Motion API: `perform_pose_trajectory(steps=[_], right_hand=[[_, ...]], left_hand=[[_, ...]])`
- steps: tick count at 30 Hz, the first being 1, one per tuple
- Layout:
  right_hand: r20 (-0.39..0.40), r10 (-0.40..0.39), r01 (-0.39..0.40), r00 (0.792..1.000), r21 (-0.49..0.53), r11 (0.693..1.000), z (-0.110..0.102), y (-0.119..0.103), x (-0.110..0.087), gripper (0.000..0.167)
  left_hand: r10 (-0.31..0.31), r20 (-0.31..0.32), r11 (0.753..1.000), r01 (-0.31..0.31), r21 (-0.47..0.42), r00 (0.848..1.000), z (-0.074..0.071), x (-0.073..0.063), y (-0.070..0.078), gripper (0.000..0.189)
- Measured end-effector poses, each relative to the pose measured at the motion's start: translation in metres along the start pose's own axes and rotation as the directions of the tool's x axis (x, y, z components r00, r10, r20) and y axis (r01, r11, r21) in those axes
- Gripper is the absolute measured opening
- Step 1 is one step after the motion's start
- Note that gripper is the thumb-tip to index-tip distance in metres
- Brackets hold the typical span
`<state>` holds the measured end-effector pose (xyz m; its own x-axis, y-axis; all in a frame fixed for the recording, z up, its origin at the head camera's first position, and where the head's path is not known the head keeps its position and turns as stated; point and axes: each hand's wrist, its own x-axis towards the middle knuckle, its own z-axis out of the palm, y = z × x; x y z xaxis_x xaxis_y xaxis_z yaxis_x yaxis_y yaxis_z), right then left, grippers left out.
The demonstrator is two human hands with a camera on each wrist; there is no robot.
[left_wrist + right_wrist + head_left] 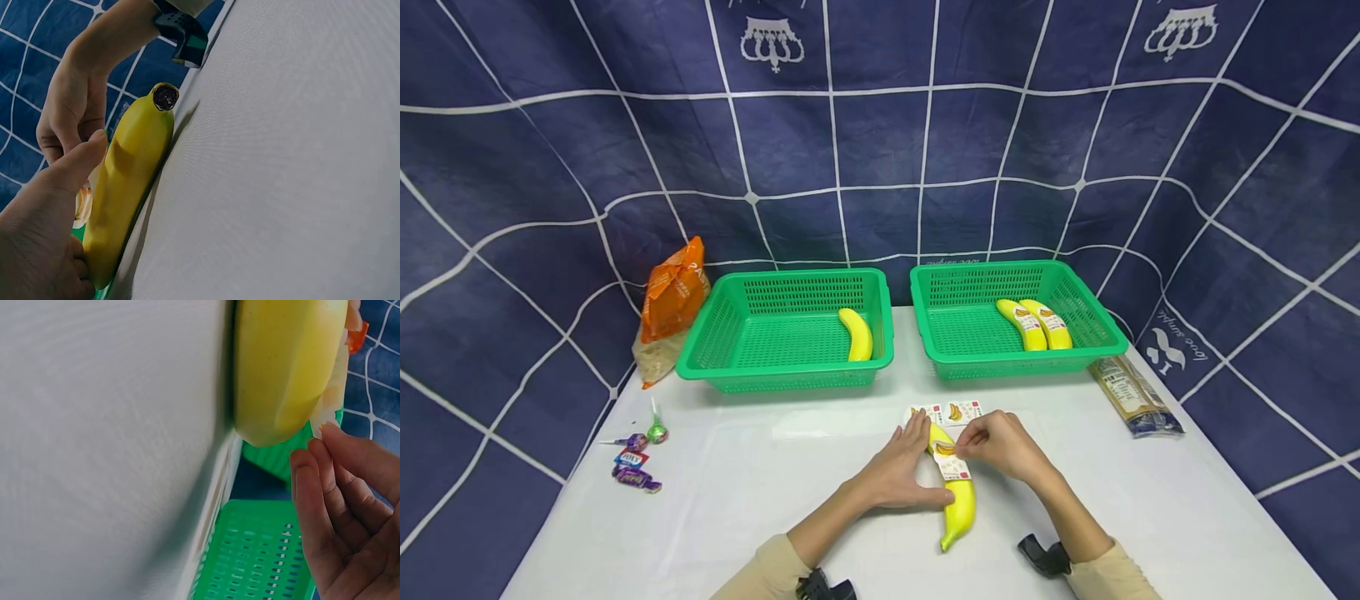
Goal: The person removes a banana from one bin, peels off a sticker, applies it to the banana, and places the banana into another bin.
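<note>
A yellow banana lies on the white table with its stem toward me. A white label with a banana picture rests along its upper side. My left hand holds the banana from the left, thumb on its side and fingers near the far end. With thumb and fingertips my right hand pinches the label's right edge; the right wrist view shows that edge of the label lifted off the peel. Two more labels with banana pictures lie just beyond the banana.
The left green basket contains one plain banana; the right green basket has two labelled bananas. An orange bag and wrapped candies are at the left. A flat packet lies at the right.
</note>
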<state>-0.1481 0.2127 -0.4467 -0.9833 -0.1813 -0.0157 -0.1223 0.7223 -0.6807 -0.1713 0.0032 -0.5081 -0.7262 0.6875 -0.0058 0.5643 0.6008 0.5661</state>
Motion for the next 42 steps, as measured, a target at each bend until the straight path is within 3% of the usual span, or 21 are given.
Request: perform_pose_trajectory(steps=[10, 21, 29, 33, 38, 42], right_hand=[[-0.001, 0.01, -0.01, 1.0, 0.013, 1.0, 0.001, 0.007, 0.006, 0.007], [0.052, 0.141, -0.147, 0.989, 0.132, 0.98, 0.003, 0.014, 0.011, 0.009], [0.053, 0.22, -0.225, 0.974, 0.128, 0.966, 0.008, 0.015, 0.011, 0.013], [0.09, 0.198, -0.206, 0.976, 0.103, 0.973, 0.007, 0.017, 0.009, 0.015], [0.203, 0.143, -0.164, 0.969, 0.089, 0.982, 0.001, 0.02, 0.004, 0.033], [0.239, 0.124, -0.153, 0.963, 0.107, 0.982, -0.001, 0.022, 0.003, 0.039]], left_hand=[[-0.039, -0.009, 0.998, 0.038, -0.056, 0.999, 0.0, 0.001, 0.002, 0.096], [-0.018, -0.02, 1.0, 0.017, -0.016, 1.0, 0.001, 0.002, 0.002, 0.099], [-0.006, -0.019, 1.0, 0.006, -0.001, 1.0, 0.003, 0.002, 0.001, 0.103], [-0.001, -0.027, 1.0, 0.001, 0.01, 1.0, 0.004, 0.001, 0.002, 0.103], [-0.008, -0.025, 1.0, 0.008, 0.006, 1.0, 0.004, 0.001, 0.002, 0.103], [-0.014, -0.027, 1.0, 0.013, -0.003, 1.0, 0.004, 0.001, 0.002, 0.103]])
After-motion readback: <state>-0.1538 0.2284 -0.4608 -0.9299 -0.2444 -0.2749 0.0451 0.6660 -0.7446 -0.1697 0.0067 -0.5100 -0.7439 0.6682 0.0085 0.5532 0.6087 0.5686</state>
